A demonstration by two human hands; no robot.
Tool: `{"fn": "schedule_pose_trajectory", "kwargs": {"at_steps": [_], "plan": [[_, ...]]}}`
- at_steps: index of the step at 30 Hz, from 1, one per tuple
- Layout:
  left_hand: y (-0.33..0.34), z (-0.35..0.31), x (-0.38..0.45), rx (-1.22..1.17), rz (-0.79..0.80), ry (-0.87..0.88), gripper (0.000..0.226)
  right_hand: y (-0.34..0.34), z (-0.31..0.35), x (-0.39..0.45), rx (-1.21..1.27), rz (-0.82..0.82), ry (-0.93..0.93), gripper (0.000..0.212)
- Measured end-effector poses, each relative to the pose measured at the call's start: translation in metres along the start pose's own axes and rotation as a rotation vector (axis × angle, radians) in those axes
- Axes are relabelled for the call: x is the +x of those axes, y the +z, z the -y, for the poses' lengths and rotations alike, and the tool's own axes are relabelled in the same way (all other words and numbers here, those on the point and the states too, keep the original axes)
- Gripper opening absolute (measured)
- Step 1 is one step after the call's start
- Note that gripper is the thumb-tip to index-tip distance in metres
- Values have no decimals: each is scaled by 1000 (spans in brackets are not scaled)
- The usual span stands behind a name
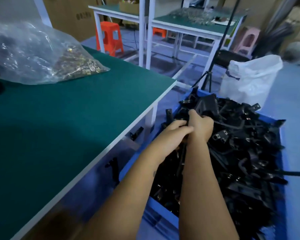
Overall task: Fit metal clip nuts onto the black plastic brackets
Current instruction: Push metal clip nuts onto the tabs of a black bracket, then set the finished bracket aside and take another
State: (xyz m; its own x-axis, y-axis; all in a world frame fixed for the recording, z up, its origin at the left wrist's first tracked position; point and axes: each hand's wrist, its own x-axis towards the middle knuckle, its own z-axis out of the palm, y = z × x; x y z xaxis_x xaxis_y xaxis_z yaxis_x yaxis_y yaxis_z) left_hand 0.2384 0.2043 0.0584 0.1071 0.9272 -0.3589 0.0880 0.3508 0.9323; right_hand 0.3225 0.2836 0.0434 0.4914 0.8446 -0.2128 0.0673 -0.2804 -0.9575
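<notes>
Both forearms bare, reaching forward and to the right, running almost side by side and converging at the wrists. Left grip (176, 129) sits just left of and slightly nearer than the right grip, back of hand up, fingers curled down and forward, thumb side pressed against the right wrist. Right grip (200, 126) just beyond it, back of hand toward the camera, fingers curled under and out of sight, index knuckle raised at the far left. The two grips touch. What each one clasps cannot be made out.
</notes>
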Motion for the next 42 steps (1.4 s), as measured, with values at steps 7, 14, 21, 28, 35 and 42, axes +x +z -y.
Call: {"fn": "schedule_pose_trajectory", "kwargs": {"at_steps": [7,14,21,28,35,42], "plan": [[-17,5,-6,-15,-2,41,13,-28,-8,51,-242,-206,96,56],[-52,-17,-25,-221,-194,174,15,45,7,-16,-149,-127,-235,52],[-157,-37,-83,-312,-634,401,27,149,62,-154,226,282,-537,35],[-260,24,-171,-357,-1248,415,27,241,52,-306,167,876,-692,29],[-313,89,-239,-192,-1643,194,25,291,18,-384,-151,1326,-781,31],[-330,100,-240,-79,-1612,132,24,316,24,-400,-359,1540,-860,40]]}}
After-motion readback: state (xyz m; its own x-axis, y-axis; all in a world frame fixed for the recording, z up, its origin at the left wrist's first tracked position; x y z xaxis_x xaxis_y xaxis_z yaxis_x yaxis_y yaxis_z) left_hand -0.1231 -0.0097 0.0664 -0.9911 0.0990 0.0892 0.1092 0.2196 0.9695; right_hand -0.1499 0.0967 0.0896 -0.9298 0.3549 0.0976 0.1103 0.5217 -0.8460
